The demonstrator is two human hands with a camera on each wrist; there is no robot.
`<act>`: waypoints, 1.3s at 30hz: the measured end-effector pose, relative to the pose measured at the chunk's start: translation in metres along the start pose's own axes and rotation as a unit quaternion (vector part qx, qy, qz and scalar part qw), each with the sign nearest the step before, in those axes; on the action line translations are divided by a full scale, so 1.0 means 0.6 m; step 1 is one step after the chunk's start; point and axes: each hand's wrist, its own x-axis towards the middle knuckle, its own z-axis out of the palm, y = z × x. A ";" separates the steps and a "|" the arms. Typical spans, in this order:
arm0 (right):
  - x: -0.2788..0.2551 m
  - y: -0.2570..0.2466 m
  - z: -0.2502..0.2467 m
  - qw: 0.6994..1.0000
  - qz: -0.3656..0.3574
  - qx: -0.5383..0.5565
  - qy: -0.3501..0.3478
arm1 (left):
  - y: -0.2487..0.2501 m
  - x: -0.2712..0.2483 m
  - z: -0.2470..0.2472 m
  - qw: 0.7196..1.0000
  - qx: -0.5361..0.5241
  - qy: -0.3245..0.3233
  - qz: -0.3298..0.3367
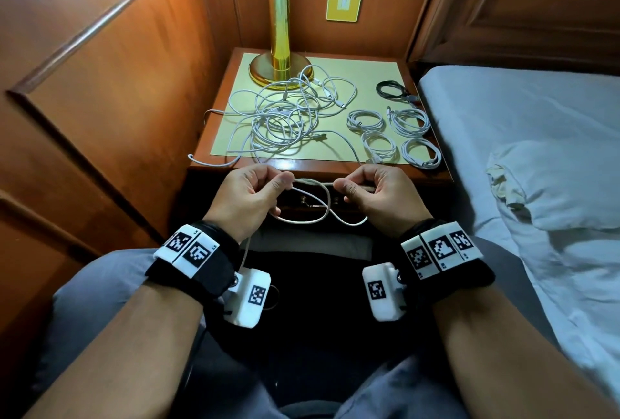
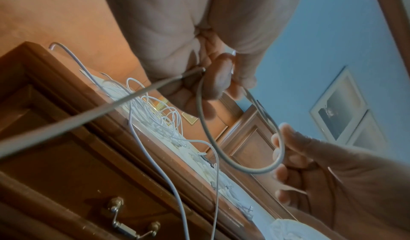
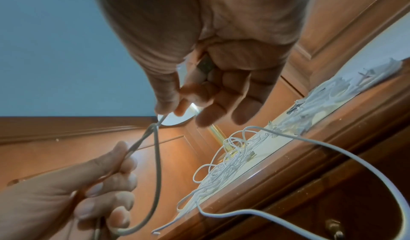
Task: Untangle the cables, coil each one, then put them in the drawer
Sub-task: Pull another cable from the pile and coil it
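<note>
One white cable (image 1: pixel 313 181) is stretched between my hands in front of the nightstand, and its loops (image 1: pixel 322 217) hang below. My left hand (image 1: pixel 283 183) pinches it between thumb and fingers, with a strand running back past the wrist. My right hand (image 1: pixel 342 189) pinches the other side. The left wrist view shows the left hand (image 2: pixel 219 79) gripping the looped cable (image 2: pixel 203 121). In the right wrist view the right hand (image 3: pixel 169 109) pinches the cable (image 3: pixel 157 165). A tangle of white cables (image 1: pixel 288 113) lies on the nightstand top. The drawer (image 1: pixel 335 200) below is closed.
Several coiled white cables (image 1: pixel 411 121) and a coiled black cable (image 1: pixel 391 88) lie at the nightstand's right side. A brass lamp base (image 1: pixel 278 66) stands at the back. The bed (image 1: pixel 520 137) is on the right and wood panelling (image 1: pixel 117 83) on the left. The drawer handle (image 2: pixel 133 224) is brass.
</note>
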 end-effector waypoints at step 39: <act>-0.006 0.000 -0.001 0.994 -0.034 0.108 0.005 | 0.011 -0.029 0.009 0.968 0.141 -0.135 0.159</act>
